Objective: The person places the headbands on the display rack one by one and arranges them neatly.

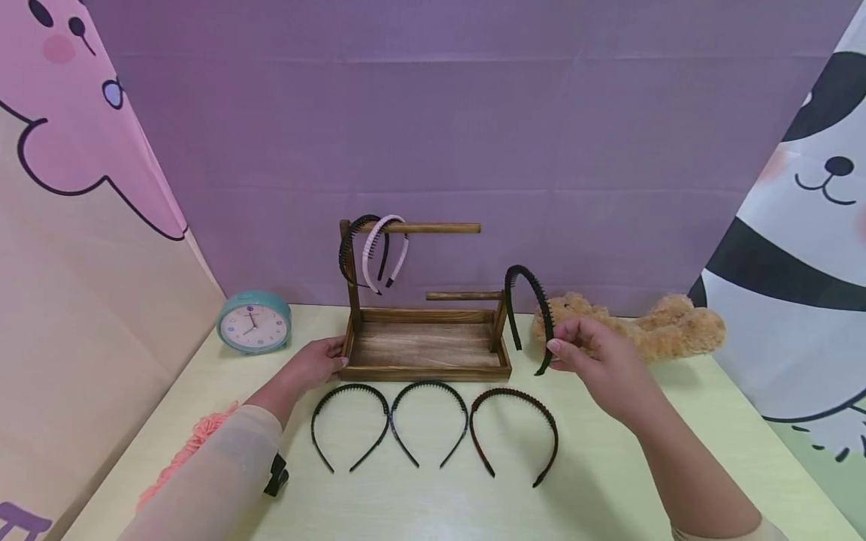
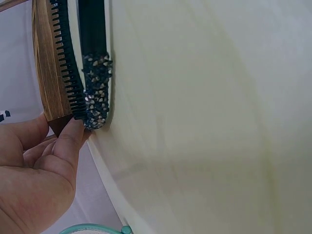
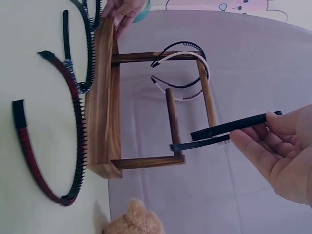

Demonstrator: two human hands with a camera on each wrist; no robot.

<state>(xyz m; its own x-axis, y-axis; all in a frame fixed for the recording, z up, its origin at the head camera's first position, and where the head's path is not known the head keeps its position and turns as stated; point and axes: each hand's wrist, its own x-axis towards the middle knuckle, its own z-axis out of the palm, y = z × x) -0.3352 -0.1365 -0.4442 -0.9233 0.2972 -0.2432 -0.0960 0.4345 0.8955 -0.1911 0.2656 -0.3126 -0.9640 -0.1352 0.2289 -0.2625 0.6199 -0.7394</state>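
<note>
1. Pink yarn (image 1: pixel 192 447), on the table (image 1: pixel 622 473), partly covered by the left sleeve (image 1: pixel 210 477)
2. Teal clock (image 1: pixel 253 323), upright behind the left hand (image 1: pixel 318 364); below it, a small black object (image 1: pixel 276 476) beside the sleeve, its kind unclear
3. Left hand: thumb and fingers narrowed on the left end of the wooden rack (image 1: pixel 422 373), gripping its tray
4. Rack, bearing a black headband (image 1: pixel 344 244) and a pale headband (image 1: pixel 368 244) at the left of its upper bar (image 1: pixel 443 228)
5. Three headbands (image 1: pixel 429 384) in a row on the table before the rack, the rightmost dark red
6. Toothed black headband (image 1: pixel 540 295), raised beside the right end of the lower bar (image 1: pixel 463 296); contact cannot be told
7. Right hand (image 1: pixel 598 361): thumb and fingers pinching one leg of that toothed headband
8. Tan plush toy (image 1: pixel 676 330), lying behind the right hand
</note>
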